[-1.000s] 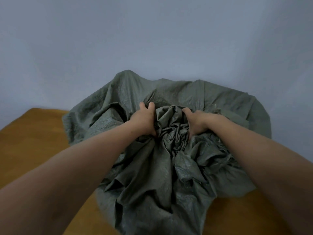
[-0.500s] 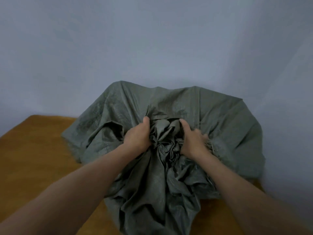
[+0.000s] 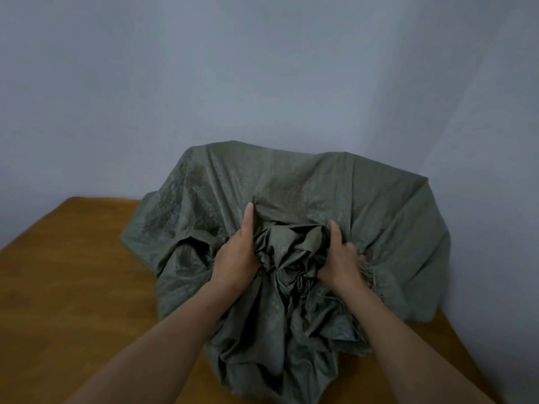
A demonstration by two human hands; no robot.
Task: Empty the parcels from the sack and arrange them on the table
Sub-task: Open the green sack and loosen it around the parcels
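Observation:
A large grey-green woven sack lies bulging on the wooden table, its gathered mouth turned toward me. My left hand grips the bunched cloth on the left of the mouth, thumb stretched up along the sack. My right hand grips the bunched cloth on the right, beside a frayed edge. Between the two hands the crumpled folds stay closed. No parcel shows; whatever is inside is hidden by the cloth.
Bare tabletop extends to the left of the sack and a narrow strip shows at the lower right. A plain pale wall stands right behind the sack and wraps round on the right.
Both hands with the sack's mouth have come lower and nearer to me in the view. The grip on the bunched cloth stays the same, and the left thumb now reaches higher.

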